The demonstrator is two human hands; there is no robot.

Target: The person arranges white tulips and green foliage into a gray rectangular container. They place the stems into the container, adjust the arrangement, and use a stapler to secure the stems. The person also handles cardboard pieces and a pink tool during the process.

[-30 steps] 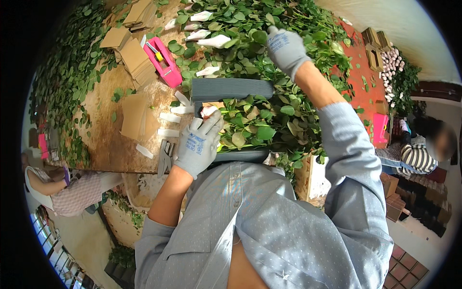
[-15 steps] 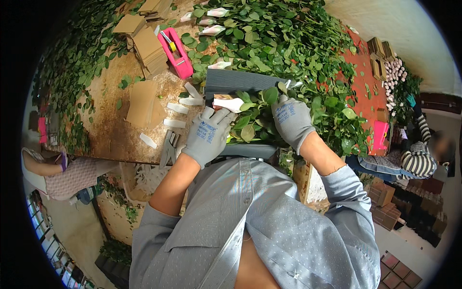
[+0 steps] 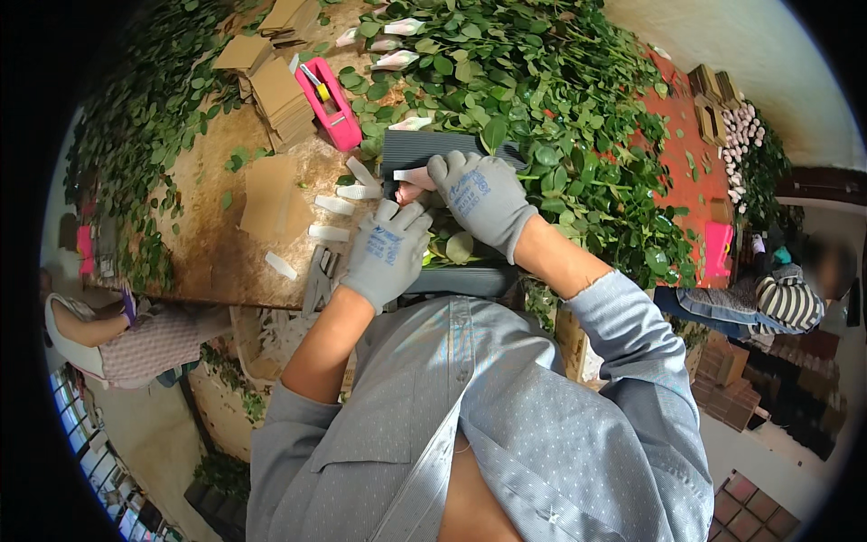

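Observation:
In front of me stands a black ribbed holder (image 3: 433, 144) with leafy rose stems lying in it. My right hand (image 3: 483, 200), in a grey glove, is closed over a rose just below its white-sleeved bud (image 3: 414, 176), above the holder. Beneath it, a bare pink rose bud (image 3: 408, 192) shows at the holder's left end. My left hand (image 3: 388, 251), also gloved in grey, has its fingers bent at that end, close to the pink bud; what lies under them is hidden. Several white sleeves (image 3: 335, 205) lie beside my left hand.
A pink tape dispenser (image 3: 330, 104) and stacked cardboard pieces (image 3: 282, 99) stand at the back left. Flat cardboard (image 3: 271, 199) lies nearer. Heaped rose foliage (image 3: 551, 81) fills the back and right. A metal tool (image 3: 318, 278) is at the table edge. Other people are at both sides.
My right hand has moved left and slightly away from me, from the leaves to the bud's neck. The white-sleeved bud has shifted up a little, uncovering the pink bud. My left hand has barely moved.

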